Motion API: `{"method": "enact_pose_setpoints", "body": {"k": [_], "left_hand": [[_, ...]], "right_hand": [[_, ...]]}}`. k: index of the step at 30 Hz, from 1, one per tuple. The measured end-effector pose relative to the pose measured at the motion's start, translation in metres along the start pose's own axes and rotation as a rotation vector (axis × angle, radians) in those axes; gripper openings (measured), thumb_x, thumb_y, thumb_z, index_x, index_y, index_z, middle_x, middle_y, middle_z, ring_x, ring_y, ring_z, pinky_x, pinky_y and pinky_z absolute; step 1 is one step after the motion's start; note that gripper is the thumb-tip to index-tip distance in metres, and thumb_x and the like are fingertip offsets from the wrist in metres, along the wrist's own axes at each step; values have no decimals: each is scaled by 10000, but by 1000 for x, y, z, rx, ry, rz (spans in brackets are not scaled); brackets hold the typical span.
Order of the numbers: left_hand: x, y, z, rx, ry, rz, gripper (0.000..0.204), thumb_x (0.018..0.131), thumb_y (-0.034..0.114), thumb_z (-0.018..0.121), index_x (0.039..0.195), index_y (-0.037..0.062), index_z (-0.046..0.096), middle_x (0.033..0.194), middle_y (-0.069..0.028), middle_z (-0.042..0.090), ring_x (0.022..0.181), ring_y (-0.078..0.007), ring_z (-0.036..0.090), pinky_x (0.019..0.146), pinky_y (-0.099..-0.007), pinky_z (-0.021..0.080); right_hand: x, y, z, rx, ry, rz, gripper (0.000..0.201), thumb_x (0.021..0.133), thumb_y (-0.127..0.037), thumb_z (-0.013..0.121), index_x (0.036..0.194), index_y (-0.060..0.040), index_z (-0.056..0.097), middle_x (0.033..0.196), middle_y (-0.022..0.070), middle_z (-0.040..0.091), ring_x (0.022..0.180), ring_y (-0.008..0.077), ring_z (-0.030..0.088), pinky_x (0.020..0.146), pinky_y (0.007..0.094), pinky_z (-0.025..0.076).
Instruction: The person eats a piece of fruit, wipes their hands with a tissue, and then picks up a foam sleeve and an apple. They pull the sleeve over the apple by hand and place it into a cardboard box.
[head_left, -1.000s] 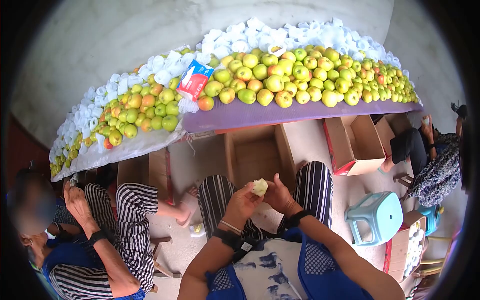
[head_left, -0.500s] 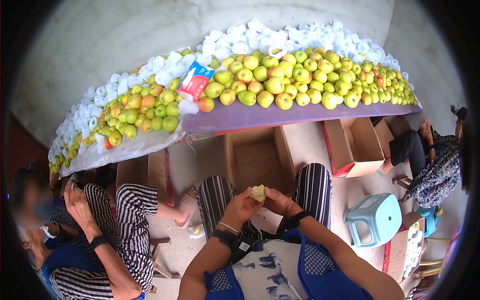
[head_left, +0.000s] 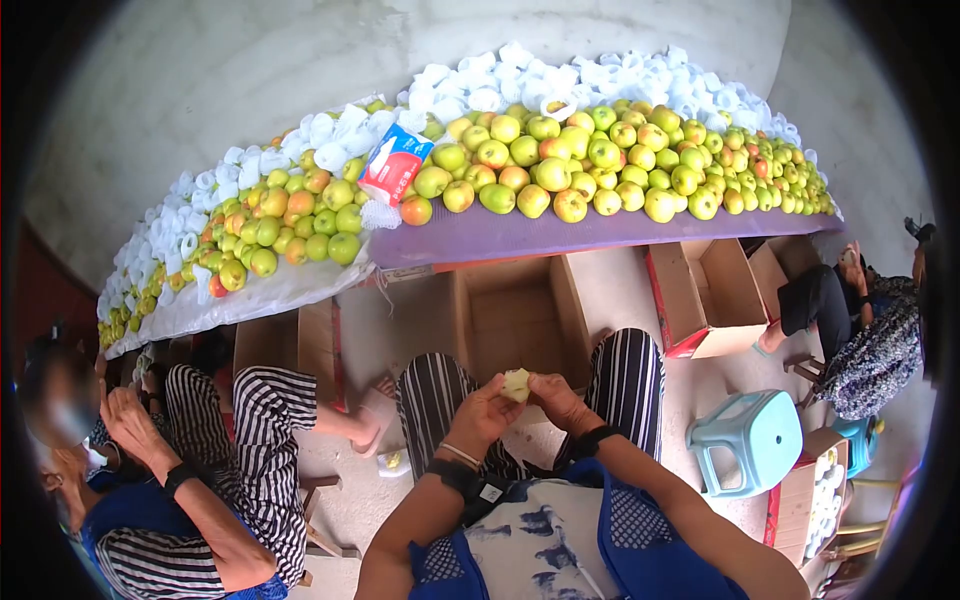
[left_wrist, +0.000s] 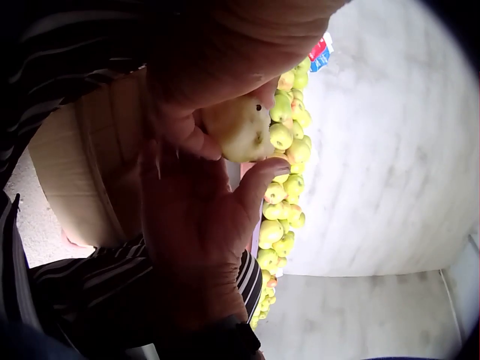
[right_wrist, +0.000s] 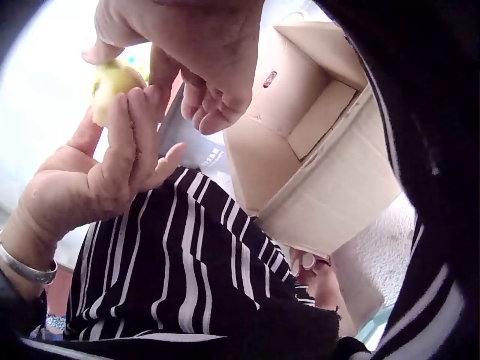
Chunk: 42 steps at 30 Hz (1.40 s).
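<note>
Over the lap, between the knees, both hands meet at a pale, peeled-looking apple (head_left: 515,385). In the left wrist view the apple (left_wrist: 238,129) shows cream flesh, a small dark hole and a brownish spot. My left hand (head_left: 478,415), with a bracelet at its wrist, holds it with the fingers curled along its side. My right hand (head_left: 562,402) pinches its other side, its thumb on the edge in the right wrist view. There, the right hand (right_wrist: 199,52) has its other fingers curled loosely below the apple.
Ahead, a purple-covered table (head_left: 480,237) bears many green-yellow apples (head_left: 570,205), white foam nets (head_left: 500,75) and a red-blue packet (head_left: 395,165). An open cardboard box (head_left: 520,310) stands before the knees. A light-blue stool (head_left: 750,440) is right; people sit on both sides.
My right hand has gone from spread fingers beside the apple to pinching its edge. The apple has turned a little in the hands. The left neighbour's raised hand has shifted left.
</note>
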<state>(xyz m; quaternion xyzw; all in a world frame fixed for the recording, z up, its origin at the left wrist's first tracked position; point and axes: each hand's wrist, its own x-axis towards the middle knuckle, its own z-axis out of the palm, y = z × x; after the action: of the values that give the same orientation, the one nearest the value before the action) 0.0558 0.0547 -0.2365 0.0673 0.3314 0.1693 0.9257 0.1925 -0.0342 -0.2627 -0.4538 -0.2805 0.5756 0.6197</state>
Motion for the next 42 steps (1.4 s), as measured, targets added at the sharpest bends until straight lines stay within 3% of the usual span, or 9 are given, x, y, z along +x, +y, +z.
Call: {"method": "enact_pose_setpoints", "body": {"k": [3,6,9,14,21,24,30,36,42], "left_hand": [[-3,1,4,0,-36,13,340,818,171,610,1091,13,483,1089,-130,550,1022,-251,526,888,-387,434],[-1,1,1,-12,-120,-35,316,836,180,582,1085,13,481,1092,-128,547,1019,-249,528,871,-392,439],[-8,-3,10,-16,-310,-182,301,853,193,552,1082,13,476,1094,-129,543,1016,-251,528,850,-396,447],[-14,-18,24,88,-377,-336,320,856,201,538,1105,13,466,1093,-131,540,1016,-258,526,847,-400,450],[-25,-22,35,245,-495,-263,424,858,213,525,1202,-13,422,1087,-129,544,980,-249,553,837,-360,467],[-33,-22,46,443,-493,-134,511,836,252,559,1229,-33,399,1066,-145,554,962,-253,565,845,-338,462],[-27,-23,43,355,-674,-254,559,753,278,665,1176,-20,454,1053,-187,569,1001,-256,559,870,-340,448],[-30,-26,49,295,-655,-237,485,738,241,685,1115,7,490,1074,-182,568,1016,-265,553,910,-370,419],[-32,-26,50,312,-642,-167,480,747,250,681,1120,26,478,1134,-177,540,1042,-264,537,922,-394,408]], "right_hand": [[0,-15,2,366,63,40,480,860,-422,510,1021,23,588,1029,129,597,933,234,568,837,342,439],[5,-3,-14,346,249,133,389,868,-355,516,898,20,615,903,126,619,836,232,576,769,323,453],[14,20,-20,290,411,100,327,866,-294,520,761,5,600,776,105,608,736,195,565,704,315,459],[6,2,-7,66,325,59,285,848,-259,536,703,-16,573,730,81,594,676,159,555,650,299,463],[8,5,-17,-160,512,92,313,833,-299,559,754,3,594,710,77,595,620,151,559,600,287,458],[1,-9,-5,-145,459,147,332,802,-318,599,730,6,588,675,78,582,601,148,558,566,286,449],[8,-1,-8,-320,597,181,330,747,-299,672,619,-18,553,568,48,533,530,114,498,483,272,413],[-3,-14,0,-415,405,45,221,795,-139,632,625,-73,508,571,-38,407,500,47,392,434,227,322],[1,3,-6,-217,364,63,177,795,-139,622,657,-74,531,575,-36,400,520,45,426,459,211,346]]}}
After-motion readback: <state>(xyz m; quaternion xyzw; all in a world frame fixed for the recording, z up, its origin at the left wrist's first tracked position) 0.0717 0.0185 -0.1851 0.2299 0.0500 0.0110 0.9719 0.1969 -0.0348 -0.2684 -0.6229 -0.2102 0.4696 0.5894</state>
